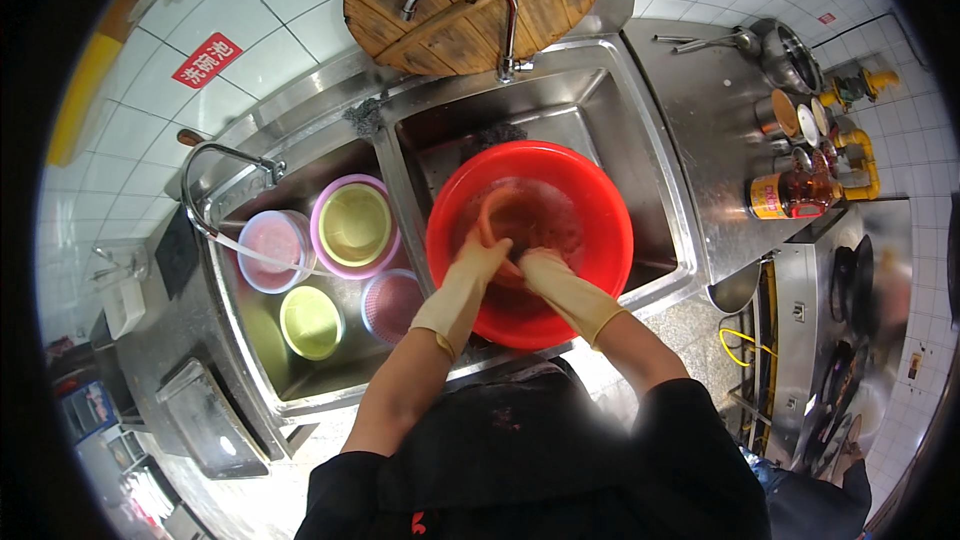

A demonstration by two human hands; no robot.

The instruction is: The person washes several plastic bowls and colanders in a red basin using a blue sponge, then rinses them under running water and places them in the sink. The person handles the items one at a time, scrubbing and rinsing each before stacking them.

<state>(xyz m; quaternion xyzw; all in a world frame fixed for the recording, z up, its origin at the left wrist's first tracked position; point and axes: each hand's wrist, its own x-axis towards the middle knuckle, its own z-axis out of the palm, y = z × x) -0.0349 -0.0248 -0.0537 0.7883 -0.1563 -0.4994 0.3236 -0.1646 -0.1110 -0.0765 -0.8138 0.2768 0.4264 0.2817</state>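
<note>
A large red plastic basin [607,240] holding cloudy water rests over the right compartment of the steel sink. My left hand [484,256], in a cream rubber glove, grips the rim of an orange-looking round container [493,204] tilted in the water. Wearing a matching glove, my right hand [546,270] reaches down at the container's near right side. Its fingers are under or behind the murky water, so I cannot tell what they hold. Dark steel wool [501,136] lies in the sink behind the basin.
The left sink compartment holds a pink-and-yellow pair of nested plastic tubs [394,229], a lime tub [311,322] and other baskets. A hose hangs from the left faucet [196,165]. A round wooden lid [465,37] leans behind. Right, an oil bottle [795,193] stands; another person [817,495] is by the stove.
</note>
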